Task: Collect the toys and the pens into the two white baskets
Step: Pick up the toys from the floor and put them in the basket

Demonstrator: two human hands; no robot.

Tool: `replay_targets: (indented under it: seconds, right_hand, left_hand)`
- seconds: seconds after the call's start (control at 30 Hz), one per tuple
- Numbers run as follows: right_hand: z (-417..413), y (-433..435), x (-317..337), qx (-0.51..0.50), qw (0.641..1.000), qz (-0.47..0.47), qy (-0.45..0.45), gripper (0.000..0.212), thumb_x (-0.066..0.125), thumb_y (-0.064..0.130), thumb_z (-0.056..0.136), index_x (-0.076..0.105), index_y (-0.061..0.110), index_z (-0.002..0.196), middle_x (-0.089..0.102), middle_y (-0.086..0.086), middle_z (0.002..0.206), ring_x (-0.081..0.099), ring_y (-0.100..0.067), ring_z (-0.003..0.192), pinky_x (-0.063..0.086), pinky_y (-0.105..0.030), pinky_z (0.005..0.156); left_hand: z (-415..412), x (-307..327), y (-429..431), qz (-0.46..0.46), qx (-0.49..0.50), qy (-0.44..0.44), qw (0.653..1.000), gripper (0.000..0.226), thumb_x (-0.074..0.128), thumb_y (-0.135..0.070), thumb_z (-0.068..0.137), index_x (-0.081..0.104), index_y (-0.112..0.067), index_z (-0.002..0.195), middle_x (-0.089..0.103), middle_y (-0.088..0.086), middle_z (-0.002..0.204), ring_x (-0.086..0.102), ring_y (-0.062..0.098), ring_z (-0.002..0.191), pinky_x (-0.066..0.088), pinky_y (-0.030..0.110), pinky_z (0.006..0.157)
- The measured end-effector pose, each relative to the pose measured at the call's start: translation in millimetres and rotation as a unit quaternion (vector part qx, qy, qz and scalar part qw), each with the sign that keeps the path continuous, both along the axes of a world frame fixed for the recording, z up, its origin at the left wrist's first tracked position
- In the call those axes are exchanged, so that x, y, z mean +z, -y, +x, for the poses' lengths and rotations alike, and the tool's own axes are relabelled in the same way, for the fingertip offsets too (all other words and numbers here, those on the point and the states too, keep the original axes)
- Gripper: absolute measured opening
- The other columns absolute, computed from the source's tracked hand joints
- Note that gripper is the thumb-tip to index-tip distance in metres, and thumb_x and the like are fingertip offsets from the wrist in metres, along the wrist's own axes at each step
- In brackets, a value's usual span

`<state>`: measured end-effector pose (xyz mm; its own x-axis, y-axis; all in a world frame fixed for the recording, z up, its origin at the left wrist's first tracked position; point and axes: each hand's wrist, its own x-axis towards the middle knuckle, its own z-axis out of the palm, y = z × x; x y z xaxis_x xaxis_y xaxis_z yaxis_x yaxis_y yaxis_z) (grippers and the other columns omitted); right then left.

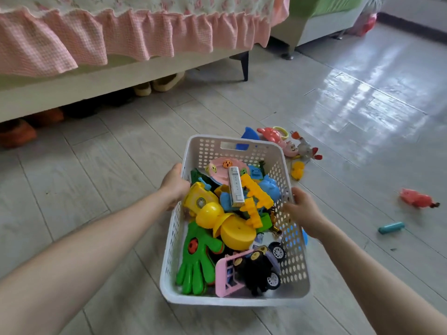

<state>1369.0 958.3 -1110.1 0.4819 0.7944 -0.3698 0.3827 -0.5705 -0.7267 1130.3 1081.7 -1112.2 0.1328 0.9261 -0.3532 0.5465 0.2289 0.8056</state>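
Brimming white perforated basket [294, 262], bright plastic toys [233, 229]

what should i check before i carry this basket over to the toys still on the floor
1. Left hand grip on the white basket rim: ok.
2. Right hand grip on the opposite wall: ok.
3. Toy pile below the rim: cannot tell; the yellow toothed toy sits high.
4. Everything collected: not ok; a pink toy and a teal pen lie on the floor to the right.
5. Second basket located: cannot tell, out of view.
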Motion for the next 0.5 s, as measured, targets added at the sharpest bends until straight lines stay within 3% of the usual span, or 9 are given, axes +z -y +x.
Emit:
replay_targets:
  seconds: [0.07,0.13,0.2,0.27,0.33,0.4,0.5]
  right_hand:
    - [10,5,-2,-0.017,0.997,0.022,-0.069,0.013,0.049,0.013,0.094,0.056,0.011,0.106,0.061,-0.01,0.092,0.057,-0.022,0.078,0.052,-0.041,0.075]
    - [16,14,-10,-0.083,0.99,0.069,-0.095,0.02,0.044,0.024,0.097,0.058,0.012,0.104,0.062,-0.006,0.09,0.058,-0.02,0.079,0.049,-0.034,0.07]
    - [28,25,-32,-0.108,0.993,0.04,0.022,0.025,0.047,0.023,0.096,0.061,0.007,0.109,0.065,-0.01,0.098,0.059,-0.025,0.092,0.046,-0.036,0.078]
    - [33,39,-60,-0.047,0.992,-0.075,0.093,0.034,0.058,0.02,0.089,0.058,0.007,0.12,0.063,-0.015,0.117,0.058,-0.03,0.108,0.045,-0.037,0.089]
    - [33,50,-80,-0.047,0.988,-0.137,0.045,0.041,0.055,0.026,0.089,0.054,0.008,0.126,0.06,-0.016,0.123,0.056,-0.032,0.112,0.045,-0.038,0.093]
    - [27,54,-84,-0.088,0.986,-0.137,0.02,0.044,0.043,0.033,0.094,0.054,0.003,0.124,0.058,-0.021,0.123,0.055,-0.034,0.113,0.043,-0.038,0.094]
    - [27,46,-79,-0.091,0.989,-0.105,0.052,0.042,0.056,0.021,0.09,0.051,0.0,0.126,0.056,-0.023,0.122,0.054,-0.034,0.112,0.04,-0.034,0.087]
  left_hand:
    - [4,-3,-2,0.004,0.0,-0.014,1.0,0.044,0.044,0.004,0.085,0.045,-0.011,0.126,0.056,0.02,0.119,0.054,0.034,0.106,0.049,0.043,0.089]
    - [5,-6,-1,0.012,-0.008,-0.028,0.999,0.044,0.043,0.004,0.086,0.043,-0.011,0.128,0.054,0.019,0.121,0.052,0.034,0.108,0.046,0.04,0.088]
    - [6,-7,0,0.016,-0.012,-0.042,0.999,0.041,0.043,0.001,0.088,0.042,-0.01,0.127,0.054,0.019,0.12,0.052,0.033,0.107,0.045,0.038,0.086]
    - [6,-8,1,0.019,-0.013,-0.059,0.998,0.038,0.043,0.001,0.088,0.04,-0.009,0.125,0.054,0.02,0.117,0.053,0.034,0.104,0.046,0.039,0.083]
    - [7,-9,0,0.017,-0.017,-0.069,0.997,0.039,0.041,0.003,0.088,0.038,-0.008,0.125,0.053,0.021,0.116,0.052,0.034,0.101,0.047,0.041,0.083]
    - [6,-9,-1,0.015,-0.021,-0.076,0.997,0.04,0.041,0.004,0.087,0.037,-0.007,0.126,0.053,0.021,0.117,0.052,0.035,0.103,0.047,0.041,0.084]
    - [6,-11,0,0.014,-0.022,-0.086,0.996,0.041,0.042,0.003,0.087,0.037,-0.008,0.126,0.053,0.021,0.117,0.053,0.037,0.104,0.048,0.042,0.085]
